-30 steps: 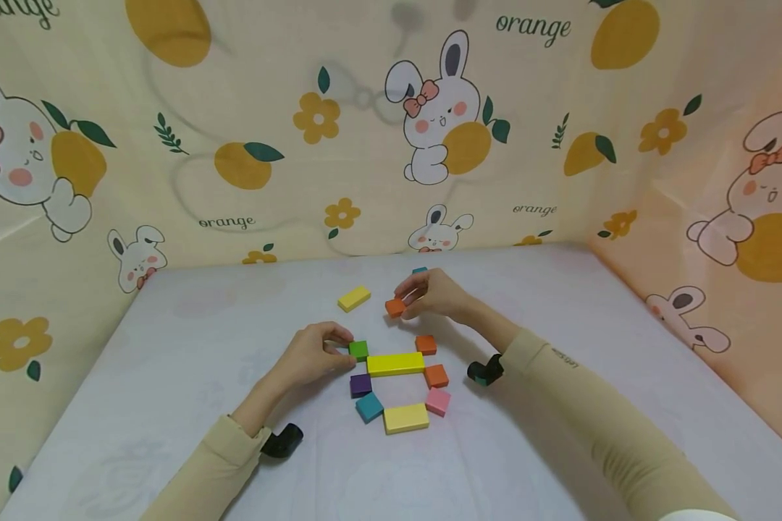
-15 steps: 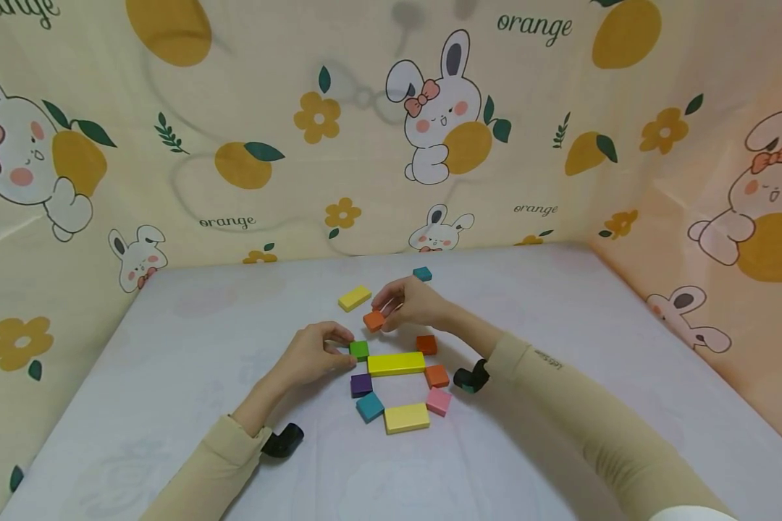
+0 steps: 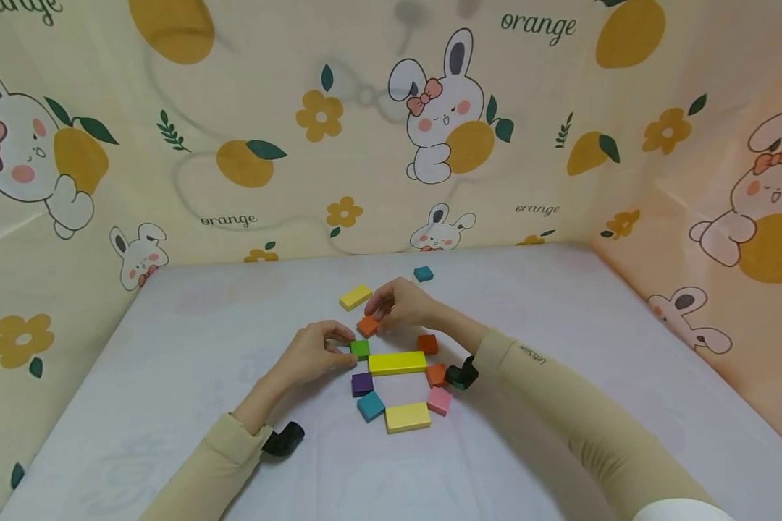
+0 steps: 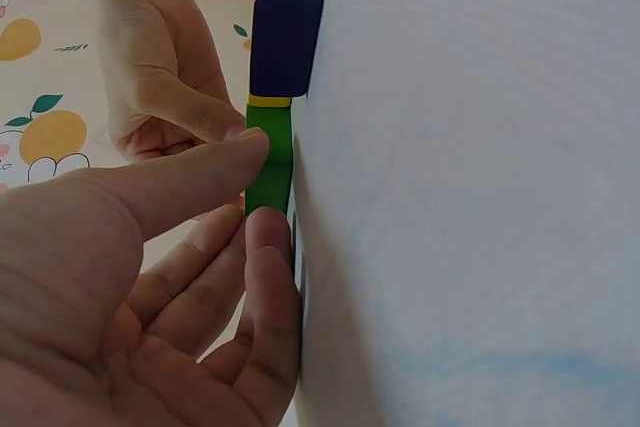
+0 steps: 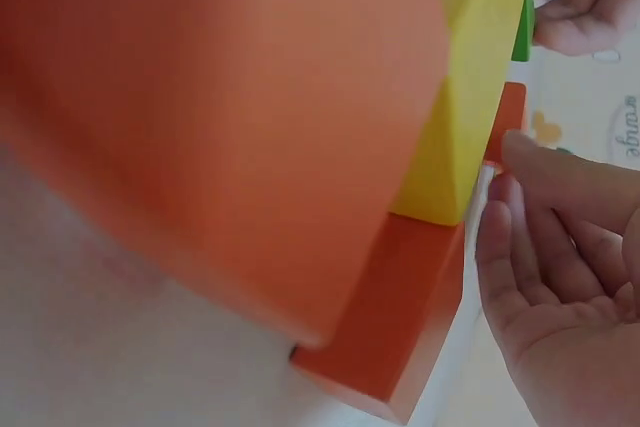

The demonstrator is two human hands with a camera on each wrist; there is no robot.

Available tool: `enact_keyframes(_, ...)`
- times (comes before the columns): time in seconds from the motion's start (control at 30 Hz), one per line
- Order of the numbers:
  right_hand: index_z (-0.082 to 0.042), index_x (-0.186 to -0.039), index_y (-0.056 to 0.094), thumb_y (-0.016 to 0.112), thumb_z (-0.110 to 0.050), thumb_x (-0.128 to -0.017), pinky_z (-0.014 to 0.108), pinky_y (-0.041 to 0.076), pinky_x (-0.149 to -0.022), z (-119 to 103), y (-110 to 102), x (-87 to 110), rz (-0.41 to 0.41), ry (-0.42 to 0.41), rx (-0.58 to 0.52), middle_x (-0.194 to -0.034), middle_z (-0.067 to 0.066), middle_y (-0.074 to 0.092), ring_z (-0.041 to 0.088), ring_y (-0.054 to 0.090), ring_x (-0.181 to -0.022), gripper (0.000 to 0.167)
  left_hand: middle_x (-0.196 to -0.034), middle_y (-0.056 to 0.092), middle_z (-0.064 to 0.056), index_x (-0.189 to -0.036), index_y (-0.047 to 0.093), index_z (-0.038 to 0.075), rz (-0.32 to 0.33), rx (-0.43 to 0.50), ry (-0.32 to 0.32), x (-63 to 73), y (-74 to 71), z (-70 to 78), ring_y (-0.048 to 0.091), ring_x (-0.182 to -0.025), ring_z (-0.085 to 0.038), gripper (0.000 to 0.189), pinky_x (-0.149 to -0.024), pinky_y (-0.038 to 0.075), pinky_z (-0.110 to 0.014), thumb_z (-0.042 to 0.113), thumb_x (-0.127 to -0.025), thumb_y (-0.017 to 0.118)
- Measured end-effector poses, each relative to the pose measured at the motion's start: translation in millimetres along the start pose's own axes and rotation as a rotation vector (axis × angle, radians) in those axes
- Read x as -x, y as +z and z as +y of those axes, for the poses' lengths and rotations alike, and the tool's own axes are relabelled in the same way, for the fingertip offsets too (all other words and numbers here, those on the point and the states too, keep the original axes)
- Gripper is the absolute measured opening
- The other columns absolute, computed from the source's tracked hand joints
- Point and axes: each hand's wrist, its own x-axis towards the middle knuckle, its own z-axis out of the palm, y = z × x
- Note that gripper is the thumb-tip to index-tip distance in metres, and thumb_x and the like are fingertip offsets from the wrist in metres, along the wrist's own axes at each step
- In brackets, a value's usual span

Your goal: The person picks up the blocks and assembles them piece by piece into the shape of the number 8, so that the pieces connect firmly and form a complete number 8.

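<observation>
My left hand (image 3: 313, 352) pinches a green block (image 3: 360, 350) between thumb and fingers, at the upper left of a ring of coloured blocks. In the left wrist view, the thumb and fingertips lie against that green block (image 4: 268, 182), with the dark purple block (image 4: 287, 25) beyond it. Just behind it, my right hand (image 3: 400, 302) holds an orange block (image 3: 368, 326) by its right side. The right wrist view shows thumb and fingertips at one end of this orange block (image 5: 510, 119). A long yellow block (image 3: 397, 363) sits right of the green one.
Around the ring stand a purple block (image 3: 362, 384), a blue block (image 3: 371, 406), a pale yellow block (image 3: 408, 417), a pink block (image 3: 439, 401) and two more orange blocks. Farther back lie another yellow block (image 3: 355, 297) and a teal block (image 3: 423, 273). A patterned cloth rises behind the table.
My right hand has carried the orange block leftward and nearer, close behind the green block. The teal block at the back has come into fuller view. My left hand has stayed in place.
</observation>
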Motion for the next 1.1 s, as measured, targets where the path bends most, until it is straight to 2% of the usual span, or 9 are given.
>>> enact_keyframes(0.27,-0.006,-0.109,0.073,0.077,0.004,-0.082,0.029,0.052,-0.085,-2.2,2.8,-1.1,-0.058,-0.014,0.003,-0.098,0.000,0.071,0.020,0.064,-0.093,0.028,-0.105,0.069,-0.001,-0.109,0.067,0.011,0.004,-0.006,0.010,0.9,-0.2,1.0,0.066,-0.081,-0.015,0.033,-0.081,0.054,-0.036,0.013,-0.080,0.083)
enact_keyframes(1.1,-0.008,-0.109,0.073,0.074,0.003,-0.085,0.028,0.051,-0.087,-2.3,9.2,-3.2,-0.079,-0.033,0.016,-0.102,-0.001,0.070,0.016,0.065,-0.096,0.027,-0.104,0.070,0.000,-0.110,0.068,0.011,0.001,-0.009,0.021,-0.9,-1.4,-1.1,0.066,-0.084,-0.016,0.034,-0.083,0.054,-0.037,0.015,-0.080,0.084)
